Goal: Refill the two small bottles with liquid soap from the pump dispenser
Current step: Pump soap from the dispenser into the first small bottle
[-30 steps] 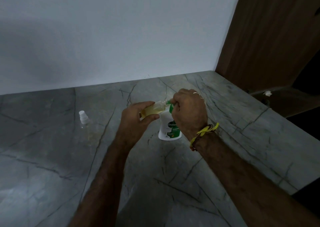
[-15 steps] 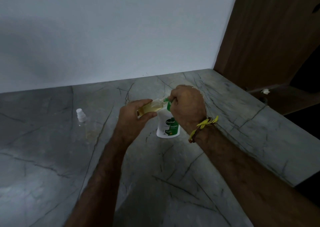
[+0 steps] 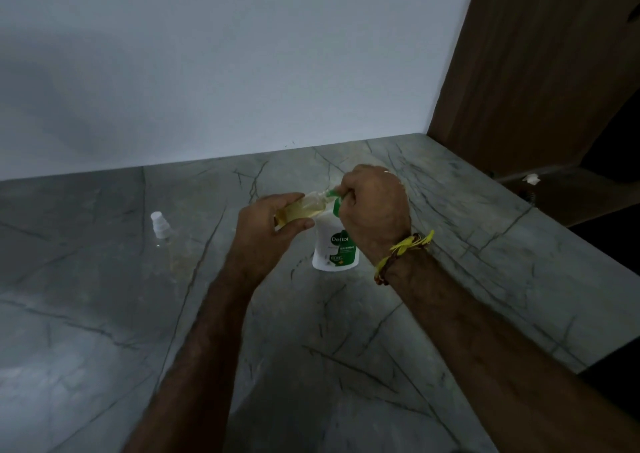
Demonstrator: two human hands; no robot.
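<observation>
A white soap dispenser (image 3: 335,248) with a green pump stands on the grey marble counter (image 3: 346,348). My right hand (image 3: 375,213) is closed over the pump head. My left hand (image 3: 273,226) holds a small clear bottle (image 3: 304,208) with yellowish liquid, tilted almost flat, its mouth at the green nozzle (image 3: 333,192). A second small clear bottle (image 3: 166,241) with a white cap (image 3: 160,224) stands on the counter to the left, apart from both hands.
A white wall runs behind the counter. A brown wooden panel (image 3: 540,65) rises at the right, with a dark lower ledge (image 3: 571,193) carrying a small white object (image 3: 531,178). The counter's right edge drops off past the dispenser.
Both hands and the bottle stay at the pump. The view has shifted slightly, and the hands sit a little higher in the frame.
</observation>
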